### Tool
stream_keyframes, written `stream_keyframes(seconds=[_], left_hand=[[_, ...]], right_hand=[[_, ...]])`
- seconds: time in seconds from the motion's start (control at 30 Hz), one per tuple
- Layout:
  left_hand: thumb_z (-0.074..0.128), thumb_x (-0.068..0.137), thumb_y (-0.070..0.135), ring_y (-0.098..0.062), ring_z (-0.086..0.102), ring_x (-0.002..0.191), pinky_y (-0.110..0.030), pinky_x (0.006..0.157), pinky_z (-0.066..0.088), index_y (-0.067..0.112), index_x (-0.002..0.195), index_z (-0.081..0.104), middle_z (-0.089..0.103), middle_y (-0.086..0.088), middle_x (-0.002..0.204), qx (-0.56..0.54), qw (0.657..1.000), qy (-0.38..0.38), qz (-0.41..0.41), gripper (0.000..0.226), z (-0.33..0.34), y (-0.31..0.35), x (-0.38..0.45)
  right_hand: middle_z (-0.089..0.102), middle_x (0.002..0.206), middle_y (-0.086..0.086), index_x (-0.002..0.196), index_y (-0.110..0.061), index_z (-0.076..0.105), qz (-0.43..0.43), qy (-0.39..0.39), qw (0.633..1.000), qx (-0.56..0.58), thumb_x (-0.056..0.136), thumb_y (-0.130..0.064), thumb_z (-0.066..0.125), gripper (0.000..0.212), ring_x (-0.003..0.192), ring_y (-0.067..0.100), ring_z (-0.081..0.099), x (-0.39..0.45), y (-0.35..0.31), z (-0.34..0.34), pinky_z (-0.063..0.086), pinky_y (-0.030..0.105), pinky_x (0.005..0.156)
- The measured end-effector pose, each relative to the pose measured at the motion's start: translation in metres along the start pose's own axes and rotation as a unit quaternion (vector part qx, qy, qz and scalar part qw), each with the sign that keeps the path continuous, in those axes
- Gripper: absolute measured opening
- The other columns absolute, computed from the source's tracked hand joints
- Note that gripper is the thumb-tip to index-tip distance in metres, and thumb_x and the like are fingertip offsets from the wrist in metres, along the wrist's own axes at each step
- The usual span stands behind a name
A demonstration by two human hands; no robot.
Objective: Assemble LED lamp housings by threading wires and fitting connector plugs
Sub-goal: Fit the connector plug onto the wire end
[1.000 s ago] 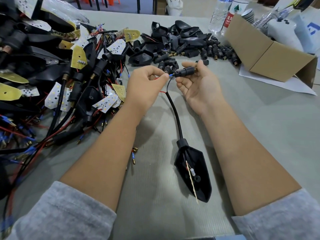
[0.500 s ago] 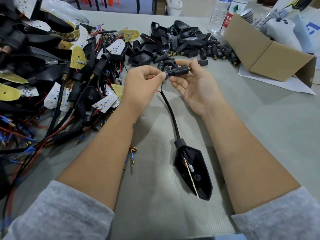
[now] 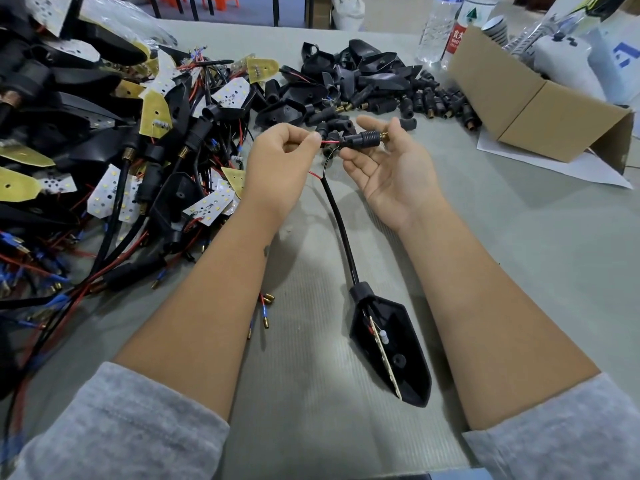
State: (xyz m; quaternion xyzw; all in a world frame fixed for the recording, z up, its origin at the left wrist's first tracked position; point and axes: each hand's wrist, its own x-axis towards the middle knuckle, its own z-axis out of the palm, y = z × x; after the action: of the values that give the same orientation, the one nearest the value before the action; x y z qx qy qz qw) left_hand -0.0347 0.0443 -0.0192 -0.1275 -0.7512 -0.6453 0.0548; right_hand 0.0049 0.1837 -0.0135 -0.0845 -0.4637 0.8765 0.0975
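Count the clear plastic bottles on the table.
2, both at the table's far right edge behind the cardboard box: a clear ribbed bottle, and beside it, to its right, a bottle with a red label. The box could hide more.

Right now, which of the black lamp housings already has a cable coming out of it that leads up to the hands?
The lone lamp housing lying between the forearms, apart from the piles. Its black cable runs up to the plug held in the right hand.
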Motion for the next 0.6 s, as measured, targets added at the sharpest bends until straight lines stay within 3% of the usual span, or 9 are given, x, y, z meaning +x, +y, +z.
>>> stream_keyframes(seconds=[0.2, 0.43, 0.6], left_hand=[[0.064, 0.093, 0.019, -0.006, 0.058, 0.071, -0.026, 0.072, 0.051, 0.023, 0.079, 0.064, 0.064, 0.007, 0.073, 0.020, 0.999, -0.021, 0.028, 0.015, 0.0035, 0.0008, -0.0037], [0.059, 0.093, 0.017, -0.007, 0.053, 0.065, -0.025, 0.068, 0.045, 0.021, 0.076, 0.062, 0.061, 0.007, 0.069, -0.007, 1.000, -0.007, -0.004, 0.019, 0.0027, 0.0002, -0.0003], [0.061, 0.094, 0.018, -0.005, 0.054, 0.064, -0.021, 0.066, 0.045, 0.023, 0.078, 0.063, 0.062, 0.006, 0.070, 0.007, 1.000, -0.022, 0.008, 0.017, 0.0030, -0.0006, -0.0015]], right_hand=[[0.064, 0.085, 0.011, 0.102, -0.010, 0.064, 0.003, -0.025, 0.999, -0.031, 0.107, -0.033, 0.030, 0.041, 0.064, 0.016, 0.066, -0.0019, 0.0034, 0.0028, 0.057, 0.025, 0.068], [0.064, 0.089, 0.014, 0.099, -0.008, 0.063, 0.005, -0.011, 1.000, -0.001, 0.107, -0.032, 0.028, 0.043, 0.067, 0.018, 0.065, -0.0026, 0.0016, 0.0024, 0.057, 0.026, 0.067], [0.064, 0.083, 0.010, 0.100, -0.007, 0.062, 0.005, -0.013, 1.000, -0.023, 0.099, -0.010, 0.046, 0.016, 0.064, 0.015, 0.065, -0.0052, 0.0005, 0.0070, 0.057, 0.023, 0.068]])
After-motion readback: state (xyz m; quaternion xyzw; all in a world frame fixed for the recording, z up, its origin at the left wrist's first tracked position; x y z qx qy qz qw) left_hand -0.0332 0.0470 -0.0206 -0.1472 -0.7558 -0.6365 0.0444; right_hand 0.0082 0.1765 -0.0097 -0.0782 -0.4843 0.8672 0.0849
